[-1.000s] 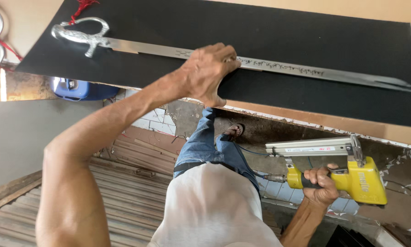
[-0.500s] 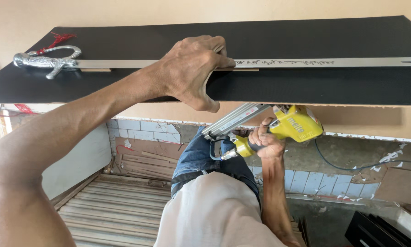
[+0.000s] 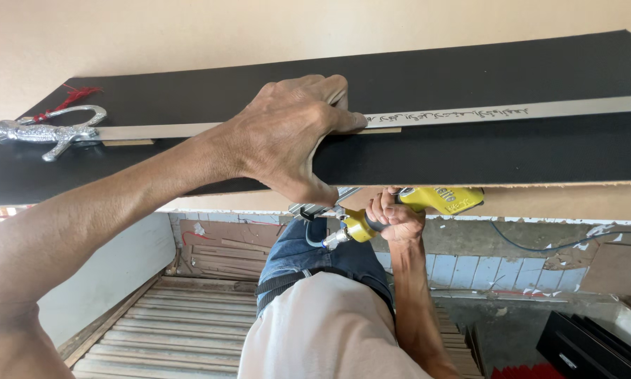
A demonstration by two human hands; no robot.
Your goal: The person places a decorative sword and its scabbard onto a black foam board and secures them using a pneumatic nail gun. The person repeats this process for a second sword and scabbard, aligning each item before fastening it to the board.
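Sword (image 3: pixel 470 116): lying lengthwise across the black board, blade running from centre to right edge of frame, engraved along its middle.
Hilt (image 3: pixel 45 131): silver, ornate, at far left of frame, red tassel (image 3: pixel 69 98) just above.
Left hand (image 3: pixel 287 137): centre of frame, palm down over the blade, fingers spread flat on it, thumb curled under the board's front edge.
Black board (image 3: pixel 505 151): wide, tilted, filling the upper half of frame.
Right hand (image 3: pixel 396 217): below the board's edge, closed around the grip of a yellow nail gun (image 3: pixel 413 207).
Air hose (image 3: pixel 568 242): thin, trailing right from the gun.
Lower frame: jeans, light shirt, corrugated sheet on the floor at lower left.
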